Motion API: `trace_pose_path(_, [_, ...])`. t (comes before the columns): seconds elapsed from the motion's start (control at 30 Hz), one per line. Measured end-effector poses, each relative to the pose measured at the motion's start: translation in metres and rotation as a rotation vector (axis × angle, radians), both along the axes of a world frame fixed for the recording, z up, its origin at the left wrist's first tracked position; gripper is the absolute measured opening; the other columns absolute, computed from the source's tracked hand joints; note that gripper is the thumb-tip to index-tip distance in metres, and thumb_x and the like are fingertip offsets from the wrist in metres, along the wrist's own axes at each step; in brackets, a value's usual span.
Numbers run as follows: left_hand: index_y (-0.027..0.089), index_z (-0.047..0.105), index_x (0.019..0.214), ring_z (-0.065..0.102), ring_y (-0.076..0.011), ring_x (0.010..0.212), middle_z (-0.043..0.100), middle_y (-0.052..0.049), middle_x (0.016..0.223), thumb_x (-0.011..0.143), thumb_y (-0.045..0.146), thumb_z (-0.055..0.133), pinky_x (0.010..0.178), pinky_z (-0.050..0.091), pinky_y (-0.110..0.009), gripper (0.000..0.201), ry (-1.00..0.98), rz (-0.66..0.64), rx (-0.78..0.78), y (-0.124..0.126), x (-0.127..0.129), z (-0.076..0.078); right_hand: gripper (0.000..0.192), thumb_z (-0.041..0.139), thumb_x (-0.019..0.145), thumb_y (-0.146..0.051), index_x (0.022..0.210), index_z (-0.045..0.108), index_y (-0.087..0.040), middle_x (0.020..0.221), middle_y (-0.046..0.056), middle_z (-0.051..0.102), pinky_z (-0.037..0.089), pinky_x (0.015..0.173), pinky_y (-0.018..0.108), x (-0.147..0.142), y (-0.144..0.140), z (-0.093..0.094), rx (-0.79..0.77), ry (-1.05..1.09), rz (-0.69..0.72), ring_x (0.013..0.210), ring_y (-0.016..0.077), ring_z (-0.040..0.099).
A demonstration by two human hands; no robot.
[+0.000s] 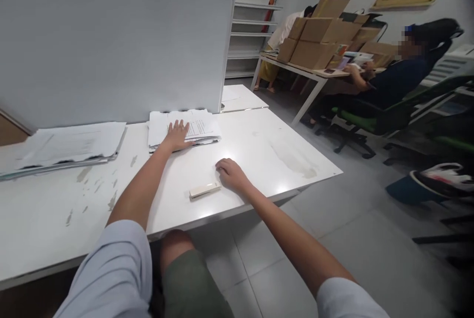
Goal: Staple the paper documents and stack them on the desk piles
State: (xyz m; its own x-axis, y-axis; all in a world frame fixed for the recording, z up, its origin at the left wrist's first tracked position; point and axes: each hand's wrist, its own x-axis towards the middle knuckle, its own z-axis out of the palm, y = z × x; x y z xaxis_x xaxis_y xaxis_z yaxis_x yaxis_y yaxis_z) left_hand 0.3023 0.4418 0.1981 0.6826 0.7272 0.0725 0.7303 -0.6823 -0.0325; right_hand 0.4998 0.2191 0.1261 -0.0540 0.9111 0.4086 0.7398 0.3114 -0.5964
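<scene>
My left hand lies with fingers spread on a stack of printed papers against the whiteboard. On the white table, my right hand rests with its fingers curled in, and nothing shows in them. Just left of that hand is a cream stapler, lying flat and apart from the fingers. Farther left, a second stack of papers sits along the foot of the board.
A large whiteboard stands upright along the back of the white table. At right, a person sits at another desk with cardboard boxes; someone else bends behind them. A bin stands on the floor.
</scene>
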Motion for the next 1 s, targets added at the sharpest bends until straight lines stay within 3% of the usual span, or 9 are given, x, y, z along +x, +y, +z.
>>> trace_pose_path(0.07, [0.014, 0.022, 0.158, 0.007, -0.0318, 0.153, 0.018, -0.013, 0.164, 0.090, 0.056, 0.046, 0.123, 0.002, -0.050, 0.083, -0.074, -0.100, 0.101, -0.001, -0.030, 0.000, 0.023, 0.044, 0.081, -0.008, 0.082, 0.063, -0.020, 0.098, 0.007, 0.068, 0.044, 0.088, 0.036, -0.001, -0.001, -0.002, 0.006, 0.005, 0.004, 0.094, 0.0217, 0.058])
trace_pose_path(0.13, [0.015, 0.030, 0.155, 0.013, -0.0285, 0.152, 0.029, -0.011, 0.161, 0.093, 0.048, 0.039, 0.123, 0.004, -0.046, 0.071, -0.160, -0.059, 0.168, 0.000, -0.079, 0.003, 0.023, 0.044, 0.081, -0.008, 0.082, 0.063, -0.020, 0.098, 0.007, 0.069, 0.045, 0.087, 0.036, -0.001, -0.003, -0.003, 0.019, 0.011, -0.005, 0.094, 0.0221, 0.058])
trace_pose_path(0.3, [-0.001, 0.033, 0.148, 0.018, -0.0401, 0.148, 0.032, -0.028, 0.155, 0.088, 0.039, 0.045, 0.117, 0.012, -0.061, 0.073, -0.386, 0.624, 0.295, -0.011, -0.218, -0.007, 0.025, 0.042, 0.081, -0.008, 0.083, 0.064, -0.021, 0.098, 0.007, 0.069, 0.047, 0.087, 0.037, -0.003, -0.006, -0.002, 0.020, 0.001, -0.006, 0.095, 0.0227, 0.059])
trace_pose_path(0.4, [-0.002, 0.043, 0.139, 0.035, -0.0443, 0.138, 0.044, -0.034, 0.144, 0.088, 0.041, 0.045, 0.109, 0.026, -0.063, 0.067, -0.417, 0.792, 0.218, -0.027, -0.259, -0.018, 0.025, 0.041, 0.081, -0.009, 0.083, 0.064, -0.021, 0.098, 0.007, 0.068, 0.047, 0.088, 0.038, -0.003, -0.008, -0.002, 0.018, -0.012, -0.014, 0.096, 0.0234, 0.059])
trace_pose_path(0.5, [0.002, 0.057, 0.124, 0.049, -0.0417, 0.124, 0.057, -0.030, 0.128, 0.091, 0.034, 0.038, 0.103, 0.035, -0.057, 0.050, -0.379, 0.763, 0.200, -0.042, -0.263, -0.021, 0.025, 0.042, 0.080, -0.009, 0.083, 0.064, -0.021, 0.099, 0.008, 0.068, 0.046, 0.088, 0.038, -0.003, -0.010, -0.004, 0.021, -0.023, -0.032, 0.097, 0.0238, 0.059])
trace_pose_path(0.63, [0.006, 0.063, 0.115, 0.054, -0.0377, 0.114, 0.063, -0.025, 0.116, 0.092, 0.026, 0.031, 0.099, 0.037, -0.051, 0.045, -0.324, 0.737, 0.250, -0.055, -0.254, -0.016, 0.024, 0.042, 0.082, -0.011, 0.084, 0.063, -0.021, 0.099, 0.008, 0.068, 0.046, 0.088, 0.037, -0.003, -0.010, -0.005, 0.016, -0.036, -0.036, 0.097, 0.0238, 0.058])
trace_pose_path(0.8, [0.011, 0.058, 0.131, 0.045, -0.0354, 0.128, 0.059, -0.022, 0.129, 0.095, 0.028, 0.028, 0.109, 0.029, -0.051, 0.050, -0.370, 0.579, 0.325, -0.069, -0.251, -0.022, 0.024, 0.042, 0.080, -0.010, 0.083, 0.062, -0.021, 0.098, 0.008, 0.068, 0.046, 0.089, 0.038, -0.003, -0.010, -0.005, 0.034, -0.040, -0.039, 0.097, 0.0240, 0.058])
trace_pose_path(0.9, [0.001, 0.039, 0.145, 0.029, -0.0409, 0.142, 0.040, -0.028, 0.149, 0.090, 0.032, 0.040, 0.113, 0.023, -0.057, 0.063, -0.461, 0.736, 0.329, -0.069, -0.253, -0.030, 0.024, 0.042, 0.080, -0.010, 0.083, 0.063, -0.021, 0.098, 0.008, 0.068, 0.047, 0.088, 0.038, -0.002, -0.010, -0.005, 0.035, -0.051, -0.038, 0.097, 0.0242, 0.058])
trace_pose_path(1.0, [-0.005, 0.043, 0.141, 0.029, -0.0410, 0.143, 0.043, -0.031, 0.146, 0.087, 0.022, 0.037, 0.112, 0.026, -0.057, 0.060, -0.468, 0.853, 0.228, -0.066, -0.256, -0.035, 0.024, 0.042, 0.080, -0.010, 0.084, 0.063, -0.021, 0.098, 0.008, 0.068, 0.047, 0.088, 0.038, 0.000, -0.011, -0.006, 0.032, -0.057, -0.042, 0.097, 0.0246, 0.058])
